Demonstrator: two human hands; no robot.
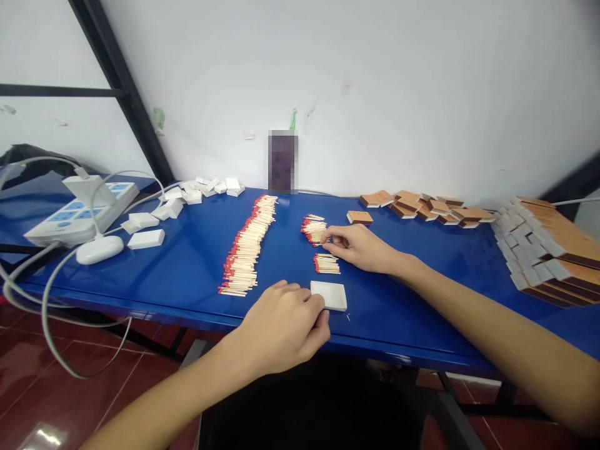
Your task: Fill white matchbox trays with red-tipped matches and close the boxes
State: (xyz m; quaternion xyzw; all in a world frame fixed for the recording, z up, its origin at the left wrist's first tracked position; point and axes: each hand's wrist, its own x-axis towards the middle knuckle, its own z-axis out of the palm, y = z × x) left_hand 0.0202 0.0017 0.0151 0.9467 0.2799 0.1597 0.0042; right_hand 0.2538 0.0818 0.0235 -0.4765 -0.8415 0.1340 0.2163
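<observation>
My right hand [359,245] is pinched at the ends of matches in a small red-tipped pile [312,230]; the fingertips partly hide what they grip. Just below it lies a short row of matches [328,264], side by side with heads to the left. My left hand [293,315] is closed, its thumb and forefinger at the near left corner of a white matchbox tray [332,295] lying flat on the blue table. To the left, a long slanting row of matches [246,250] stretches toward the wall.
White matchbox trays [145,239] lie scattered at the back left, beside a power strip [79,215] and a white charging case [100,250] with cables. Orange matchbox sleeves [407,203] are strewn at the back right. Stacked matchboxes [553,250] stand far right. A pixelated dark rectangle [283,162] leans at the wall.
</observation>
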